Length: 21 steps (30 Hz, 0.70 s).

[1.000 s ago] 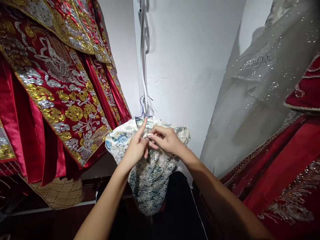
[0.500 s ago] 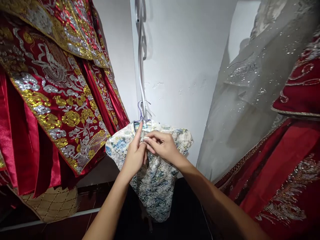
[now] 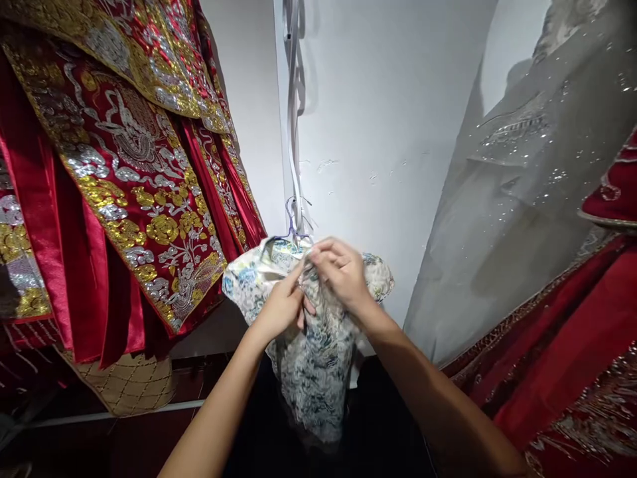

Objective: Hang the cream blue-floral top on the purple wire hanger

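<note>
The right hand (image 3: 343,273) pinches the front of the collar (image 3: 267,260) of the shirt (image 3: 316,372) between thumb and fingertips. The left hand (image 3: 281,311) lies against the cloth just beside it, thumb reaching to the collar; whether it grips, I cannot tell. The shirt is already on its hanger (image 3: 290,222), hanging below both hands. Its neck gapes, so the collar front seems the part left unsettled; any fastening is hidden by the fingers.

Counted: two hands, one shirt, one hanger. Right of the shirt are one red dress (image 3: 572,332) and one grey veil (image 3: 497,199); left, at least one sequined gown (image 3: 162,229) and one beige cloth (image 3: 137,388); above, one white rail (image 3: 291,126).
</note>
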Motion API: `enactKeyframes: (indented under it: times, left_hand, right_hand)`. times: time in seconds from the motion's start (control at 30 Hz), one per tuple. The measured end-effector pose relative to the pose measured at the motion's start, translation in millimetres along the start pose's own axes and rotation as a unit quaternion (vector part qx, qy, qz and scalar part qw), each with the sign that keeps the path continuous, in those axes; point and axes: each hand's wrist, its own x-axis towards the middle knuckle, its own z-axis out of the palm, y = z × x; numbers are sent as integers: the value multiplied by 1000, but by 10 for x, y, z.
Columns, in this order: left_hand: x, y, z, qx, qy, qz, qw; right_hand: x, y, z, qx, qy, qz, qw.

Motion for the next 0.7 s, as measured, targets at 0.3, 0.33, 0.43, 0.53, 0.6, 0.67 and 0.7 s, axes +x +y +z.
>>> enactKeyframes:
  times: [0.3, 0.33, 0.43, 0.53, 0.6, 0.67, 0.7]
  left_hand:
    - [-318, -389, 23, 219, 55, -26, 974]
    - [-293, -375, -20, 260, 76, -20, 962]
    - [-132, -327, -206, 333, 141, 5, 932]
    - [58, -285, -454, 333, 192, 21, 923]
    - [124, -271, -607, 327, 215, 20, 920]
    - [107, -288, -707, 283, 224, 21, 932]
    - [68, -311, -729, 225, 229, 22, 947]
  right_hand:
    - [8, -111, -1219, 153, 212, 22, 965]
    - [-58, -36, -1352, 188, 228, 44, 954]
    - [-267, 278, -1615, 263, 247, 106, 927]
    - [-464, 647, -1662, 279, 268, 155, 909]
    - [-603, 873, -1605, 270, 285, 177, 902]
    - [-756, 1063, -1508, 253, 289, 199, 902]
    - [-833, 1146, -1449, 244, 286, 211, 902]
